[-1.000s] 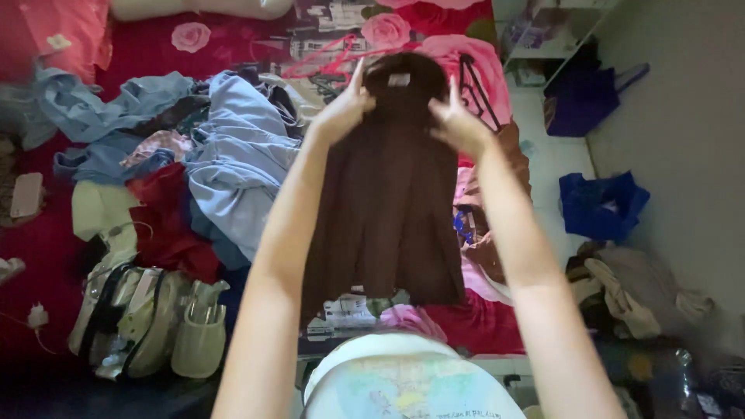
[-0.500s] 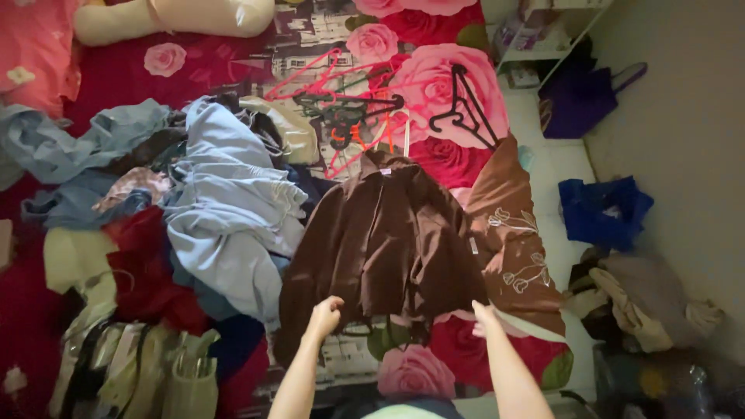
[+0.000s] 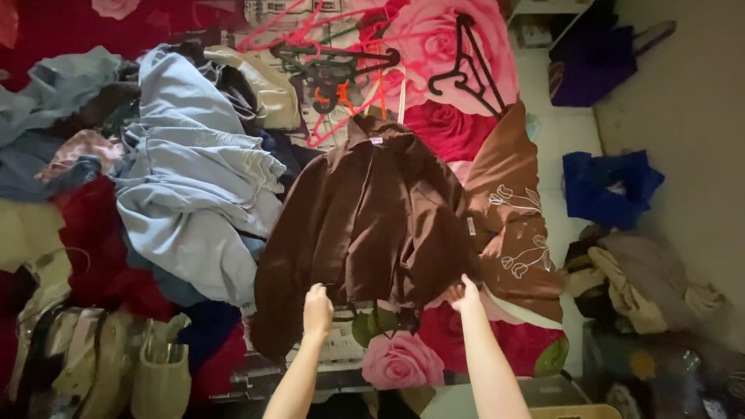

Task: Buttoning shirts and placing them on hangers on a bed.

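Observation:
A brown collared shirt (image 3: 372, 217) lies spread flat on the rose-patterned bed sheet (image 3: 403, 361), collar away from me. My left hand (image 3: 317, 309) pinches the shirt's bottom hem on the left side. My right hand (image 3: 463, 295) holds the hem at the lower right corner. Both forearms reach up from the bottom of the view. A brown embroidered cloth (image 3: 512, 225) lies just right of the shirt, touching its sleeve.
A pile of light blue clothes (image 3: 194, 202) lies left of the shirt. Red and black hangers (image 3: 349, 62) sit beyond the collar. Pale green bags (image 3: 116, 365) are at lower left. On the floor to the right are a blue bag (image 3: 609, 190) and heaped clothes (image 3: 644, 283).
A second ago both hands held the brown shirt up by its collar. It now lies on the bed, and my hands have shifted to its bottom hem.

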